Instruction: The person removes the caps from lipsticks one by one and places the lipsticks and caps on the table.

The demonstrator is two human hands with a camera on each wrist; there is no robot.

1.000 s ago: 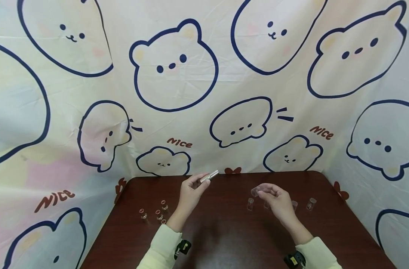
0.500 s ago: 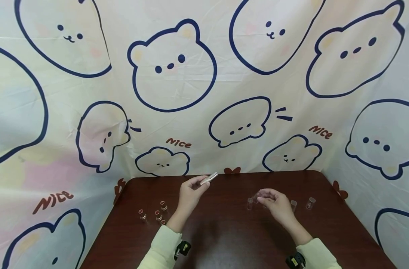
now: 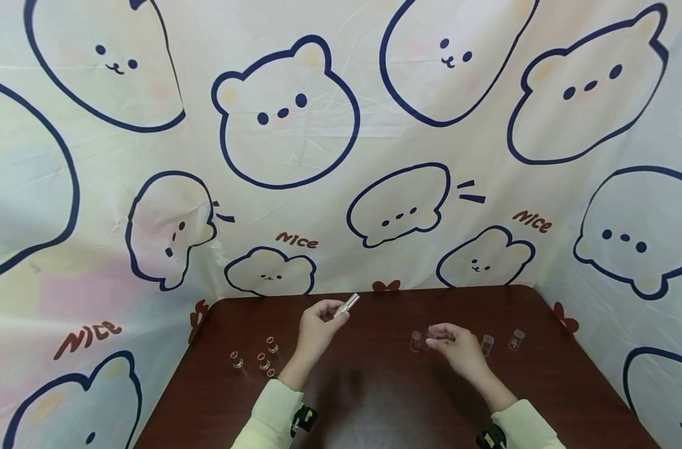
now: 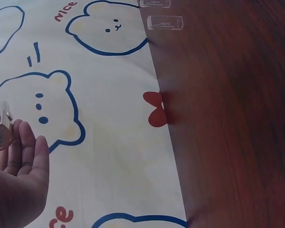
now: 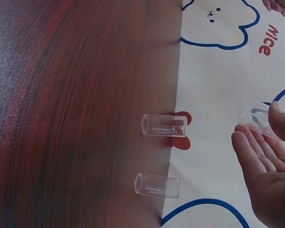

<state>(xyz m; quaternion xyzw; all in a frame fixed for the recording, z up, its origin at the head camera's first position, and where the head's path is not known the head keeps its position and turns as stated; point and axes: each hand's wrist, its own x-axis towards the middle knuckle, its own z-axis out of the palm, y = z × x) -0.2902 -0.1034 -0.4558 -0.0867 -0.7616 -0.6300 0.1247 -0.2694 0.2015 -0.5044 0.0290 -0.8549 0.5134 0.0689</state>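
Note:
My left hand (image 3: 316, 330) holds a silver lipstick tube (image 3: 349, 304) above the table, its slim end tilted up to the right. In the left wrist view the tube's copper-coloured base (image 4: 2, 137) faces the camera. My right hand (image 3: 457, 351) pinches a clear plastic cap (image 5: 256, 116) between thumb and fingers, low over the table. Just left of it stands another clear cap (image 3: 416, 341). To the right of that hand stand two more, a nearer clear cap (image 3: 487, 345) and a farther clear cap (image 3: 517, 340).
Several short lipstick bases (image 3: 264, 361) with reddish tops stand on the left of the dark wooden table (image 3: 374, 399), one partly hidden by the left wrist. A cloth backdrop (image 3: 330, 143) with bear drawings rises behind the table and along both sides.
My right hand has lowered the clear cap towards the table, beside the standing cap. My left hand has sunk slightly, and the lipstick tube now tilts more upright.

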